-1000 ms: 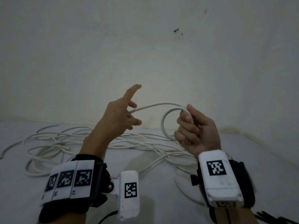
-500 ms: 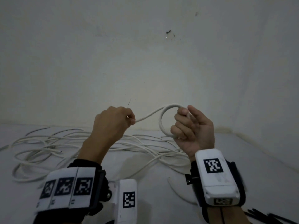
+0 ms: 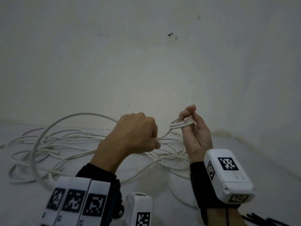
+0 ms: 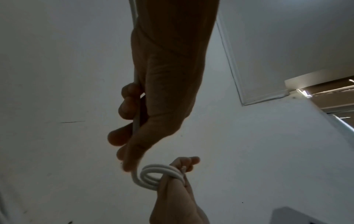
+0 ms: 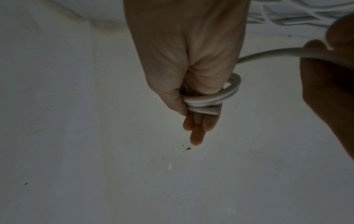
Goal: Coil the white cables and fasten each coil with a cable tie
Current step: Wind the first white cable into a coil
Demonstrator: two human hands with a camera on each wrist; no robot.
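A white cable rises from the loose pile in a big arc and runs through my left hand. That hand is a fist gripping the cable just left of my right hand. The same cable ends in a small tight coil of a few turns wound round the fingers of my right hand, which is raised with the palm toward me. In the right wrist view the thumb presses the coil against the fingers. A short taut stretch of cable links the two hands.
The loose white cable pile sprawls over the white surface to the left and under my hands. Several black cable ties lie at the bottom right corner. A white wall stands close behind.
The single wide loop at my right hand has become a small tight coil round its fingers. My left hand closed on the cable and dropped lower, and a big arc of cable lifted at left.
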